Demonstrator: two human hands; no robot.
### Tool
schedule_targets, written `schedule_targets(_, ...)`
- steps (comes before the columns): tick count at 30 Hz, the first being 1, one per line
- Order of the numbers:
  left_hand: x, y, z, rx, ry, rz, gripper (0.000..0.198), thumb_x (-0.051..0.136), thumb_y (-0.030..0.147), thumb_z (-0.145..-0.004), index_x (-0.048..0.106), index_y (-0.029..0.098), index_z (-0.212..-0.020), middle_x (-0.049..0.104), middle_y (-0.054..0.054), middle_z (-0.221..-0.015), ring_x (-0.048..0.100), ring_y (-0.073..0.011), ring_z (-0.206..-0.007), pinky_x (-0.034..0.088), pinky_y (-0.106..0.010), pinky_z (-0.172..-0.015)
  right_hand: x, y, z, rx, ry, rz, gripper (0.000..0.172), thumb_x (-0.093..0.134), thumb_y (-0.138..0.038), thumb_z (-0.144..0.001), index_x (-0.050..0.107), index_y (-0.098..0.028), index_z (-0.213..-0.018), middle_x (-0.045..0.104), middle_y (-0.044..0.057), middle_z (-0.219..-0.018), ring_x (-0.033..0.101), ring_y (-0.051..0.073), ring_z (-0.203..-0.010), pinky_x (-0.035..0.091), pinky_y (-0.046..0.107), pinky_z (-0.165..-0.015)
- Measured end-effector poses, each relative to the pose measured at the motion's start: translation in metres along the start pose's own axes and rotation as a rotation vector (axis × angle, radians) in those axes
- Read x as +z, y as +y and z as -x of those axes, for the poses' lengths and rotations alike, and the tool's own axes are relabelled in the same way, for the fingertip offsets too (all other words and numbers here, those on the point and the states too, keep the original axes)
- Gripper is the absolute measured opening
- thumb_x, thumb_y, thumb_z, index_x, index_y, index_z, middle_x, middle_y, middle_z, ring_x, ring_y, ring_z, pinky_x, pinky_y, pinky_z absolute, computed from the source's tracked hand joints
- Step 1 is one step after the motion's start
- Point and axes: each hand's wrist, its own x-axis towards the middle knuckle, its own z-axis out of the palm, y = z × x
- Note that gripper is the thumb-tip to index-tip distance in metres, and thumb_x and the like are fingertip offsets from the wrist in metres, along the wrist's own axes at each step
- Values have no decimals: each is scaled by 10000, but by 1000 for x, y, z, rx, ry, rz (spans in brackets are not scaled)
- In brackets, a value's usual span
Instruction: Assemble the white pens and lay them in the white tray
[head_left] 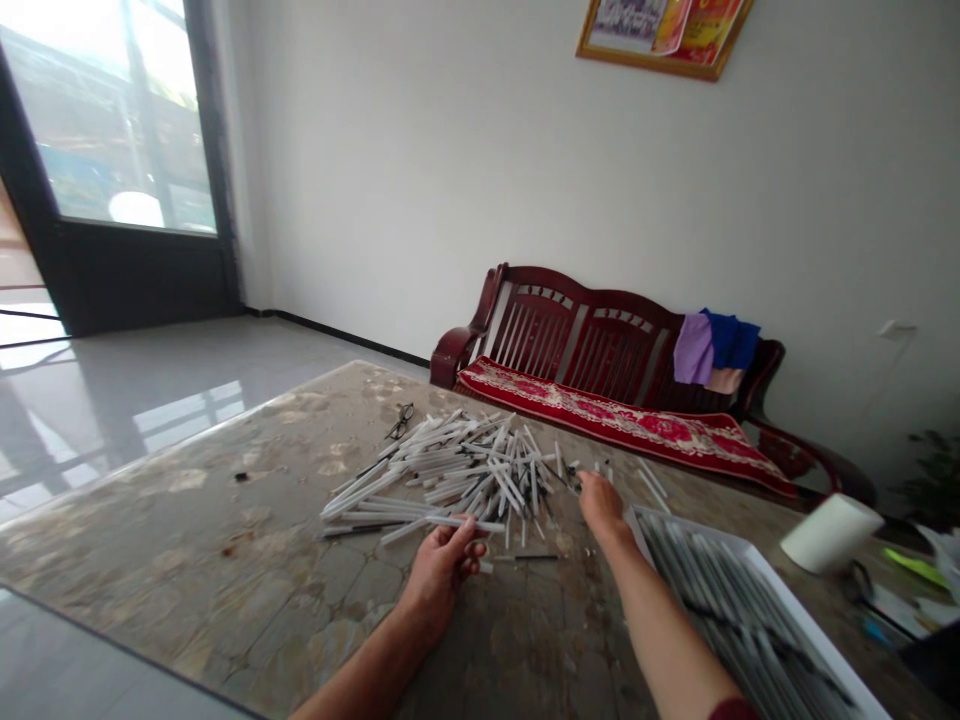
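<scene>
My left hand [441, 565] is closed, with a slim white tube [487, 526] pinched between thumb and fingers. Just beyond it, a loose pile of similar white tubes [457, 465] lies on the table, some showing dark parts. My right hand [602, 505] reaches past the right end of the pile. Its fingers are drawn together near small dark pieces [574, 474]; what they grip is too small to make out. Beside my right forearm stands a white box [787, 600] filled with rows of greyish, tube-like sticks [720, 590].
A pair of glasses [401, 420] lies behind the pile. On the right are a white roll [831, 533] and a green item [915, 567]. The patterned table [300, 590] borders a dark red wooden bench [577, 335] with cloths [716, 345] over its back.
</scene>
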Motion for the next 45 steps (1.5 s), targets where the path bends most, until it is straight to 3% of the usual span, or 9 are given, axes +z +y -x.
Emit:
schedule_targets(4, 0, -1, 0, 11, -19, -22, 427, 890, 376, -564, 635, 138, -812, 705, -29, -705, 598, -81, -527, 439, -150, -432, 5, 0, -7, -67, -57, 91, 380, 392, -53, -895, 739, -201, -933, 692, 126, -1054, 642, 206, -959, 441, 288, -789)
schedule_targets(12, 2, 0, 1, 17, -18, -27, 425, 891, 389, -552, 632, 143, -782, 691, -18, -681, 589, -83, -529, 432, -155, -433, 7, 2, 3, -26, -38, 151, 365, 404, -44, -875, 715, -169, -1020, 668, 202, -1069, 665, 277, -953, 475, 377, -795)
schedule_targets(17, 3, 1, 2, 14, -19, -36, 425, 888, 391, -550, 645, 144, -795, 699, -22, -691, 591, -82, -531, 433, -157, -443, 1, 5, 17, 20, 12, 78, 397, 362, 4, -851, 710, -164, -937, 690, 204, -984, 683, 299, -903, 486, 394, -758)
schedule_targets(22, 4, 3, 3, 16, -17, -50, 382, 878, 367, -570, 651, 141, -780, 694, -27, -691, 593, -87, -525, 418, -162, -435, -6, 2, 37, 32, 107, -80, 271, 428, -52, -838, 674, -139, -910, 681, 209, -1006, 666, 299, -966, 501, 390, -804)
schedule_targets(24, 4, 2, 2, 22, -24, -48, 386, 877, 373, -569, 650, 141, -778, 692, -25, -691, 589, -86, -523, 418, -163, -432, -6, -8, 52, 48, 153, -243, 223, 436, -141, -865, 643, -158, -946, 692, 155, -971, 678, 261, -923, 533, 360, -758)
schedule_targets(28, 3, 0, 0, 44, -51, -52, 390, 874, 390, -572, 648, 139, -767, 679, -15, -677, 585, -86, -526, 417, -165, -433, -4, -48, 99, 122, 145, -1167, 232, 521, -415, -838, 584, -202, -903, 684, 35, -808, 685, 215, -722, 564, 323, -577)
schedule_targets(30, 3, 1, 1, 46, -56, -56, 389, 873, 387, -575, 649, 140, -775, 686, -17, -691, 589, -86, -533, 423, -165, -442, -3, -70, 124, 112, 77, -1406, 286, 621, -466, -767, 593, -202, -874, 667, 10, -758, 668, 198, -682, 559, 300, -555)
schedule_targets(34, 5, 3, 4, 37, -48, -54, 424, 894, 359, -536, 654, 144, -811, 697, -17, -707, 590, -83, -527, 429, -166, -447, -2, -98, 152, 82, 53, -1459, 308, 701, -432, -696, 661, -177, -864, 656, 2, -710, 607, 152, -580, 520, 255, -508)
schedule_targets(45, 5, 0, 4, 64, -92, -113, 448, 890, 388, -530, 643, 142, -811, 685, -5, -677, 578, -82, -517, 400, -169, -444, 3, -107, 151, 104, 147, -1516, 236, 741, -356, -641, 659, -175, -768, 672, 2, -631, 634, 165, -552, 549, 277, -544)
